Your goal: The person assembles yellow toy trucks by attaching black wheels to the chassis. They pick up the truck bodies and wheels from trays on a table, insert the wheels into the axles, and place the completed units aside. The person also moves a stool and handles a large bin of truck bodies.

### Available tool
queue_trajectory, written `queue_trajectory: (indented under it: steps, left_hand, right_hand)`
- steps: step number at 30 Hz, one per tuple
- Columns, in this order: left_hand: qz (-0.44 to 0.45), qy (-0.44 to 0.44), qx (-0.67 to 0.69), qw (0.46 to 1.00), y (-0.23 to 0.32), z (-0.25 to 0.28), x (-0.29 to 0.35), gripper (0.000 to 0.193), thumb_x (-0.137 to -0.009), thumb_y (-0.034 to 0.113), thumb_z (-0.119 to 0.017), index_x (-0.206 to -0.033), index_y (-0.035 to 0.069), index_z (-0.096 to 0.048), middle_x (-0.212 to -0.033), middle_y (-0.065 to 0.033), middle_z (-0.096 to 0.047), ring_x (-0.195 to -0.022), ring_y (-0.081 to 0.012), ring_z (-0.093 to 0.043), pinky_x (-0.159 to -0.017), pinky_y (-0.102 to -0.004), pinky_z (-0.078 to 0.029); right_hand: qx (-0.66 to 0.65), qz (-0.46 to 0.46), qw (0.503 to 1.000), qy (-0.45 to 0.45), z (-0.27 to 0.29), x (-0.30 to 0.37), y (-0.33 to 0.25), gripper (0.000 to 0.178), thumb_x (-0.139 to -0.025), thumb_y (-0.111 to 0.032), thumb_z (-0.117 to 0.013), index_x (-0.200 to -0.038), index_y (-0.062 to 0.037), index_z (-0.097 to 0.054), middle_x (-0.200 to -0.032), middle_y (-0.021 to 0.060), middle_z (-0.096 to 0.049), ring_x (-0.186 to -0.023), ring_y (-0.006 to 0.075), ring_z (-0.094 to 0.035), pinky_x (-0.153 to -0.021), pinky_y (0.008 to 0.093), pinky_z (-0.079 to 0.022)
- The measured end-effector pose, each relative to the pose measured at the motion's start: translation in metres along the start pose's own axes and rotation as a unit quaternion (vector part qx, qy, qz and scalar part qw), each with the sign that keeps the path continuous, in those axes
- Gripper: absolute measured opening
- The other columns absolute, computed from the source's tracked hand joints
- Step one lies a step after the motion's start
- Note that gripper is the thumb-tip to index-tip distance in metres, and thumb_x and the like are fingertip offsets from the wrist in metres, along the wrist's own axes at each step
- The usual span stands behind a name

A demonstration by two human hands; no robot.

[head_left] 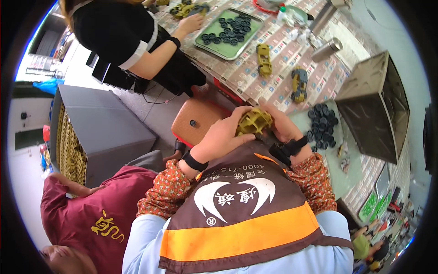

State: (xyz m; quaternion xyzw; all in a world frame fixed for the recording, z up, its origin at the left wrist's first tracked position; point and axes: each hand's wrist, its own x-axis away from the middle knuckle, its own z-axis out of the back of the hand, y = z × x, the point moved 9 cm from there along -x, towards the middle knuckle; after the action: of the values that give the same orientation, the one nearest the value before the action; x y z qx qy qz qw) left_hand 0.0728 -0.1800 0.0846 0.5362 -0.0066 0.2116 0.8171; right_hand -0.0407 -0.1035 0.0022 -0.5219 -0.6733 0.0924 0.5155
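In front of my apron, both my hands hold an olive-yellow plastic toy car body [253,122], its ribbed, open-framed side showing. My left hand [220,140] grips its left end, with the thumb along the lower edge. From the right, my right hand [282,124] closes round the other end; its fingertips are partly hidden. Right of my right hand lies a pile of black toy wheels [323,122]. On the table beyond are an olive toy car [263,60] and another with dark grey parts [299,85].
A green tray [200,42] holds several black wheels beside a co-worker's arm [157,55]. One wheel [193,123] sits on a brown stool [189,112]. A dark bin [372,98] and metal flask [327,49] stand rightward. Left are a grey box [102,123] and a person in maroon [109,210].
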Motion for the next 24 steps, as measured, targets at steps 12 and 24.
queue_trajectory:
  steps: [12, 24]
  left_hand:
    - [-0.102, 0.076, -0.225, 0.966, 0.006, -0.045, 0.024, 0.075, -0.077, 0.022, -0.078, -0.145, 0.015, -0.046, -0.105, -0.0076, -0.068, -0.099, -0.0300, -0.062, -0.094, -0.0424, -0.041]
    - [0.063, 0.009, 0.570, 0.819, -0.018, -0.101, -0.022, 0.084, -0.093, 0.015, -0.067, -0.156, 0.016, -0.013, -0.147, -0.0107, -0.042, -0.137, -0.0248, -0.044, -0.110, -0.0460, -0.042]
  right_hand:
    - [0.037, 0.058, 0.997, 0.020, 0.008, 0.062, 0.036, 0.042, -0.102, -0.042, -0.056, -0.121, -0.0051, -0.062, -0.098, 0.0015, -0.067, -0.079, 0.0098, -0.062, -0.064, 0.0231, -0.048]
    - [0.429, 0.529, 0.699, 0.217, 0.031, 0.170, -0.015, 0.058, -0.074, -0.008, -0.086, -0.122, -0.0075, -0.054, -0.115, 0.0147, -0.061, -0.097, 0.0302, -0.064, -0.082, 0.0354, -0.052]
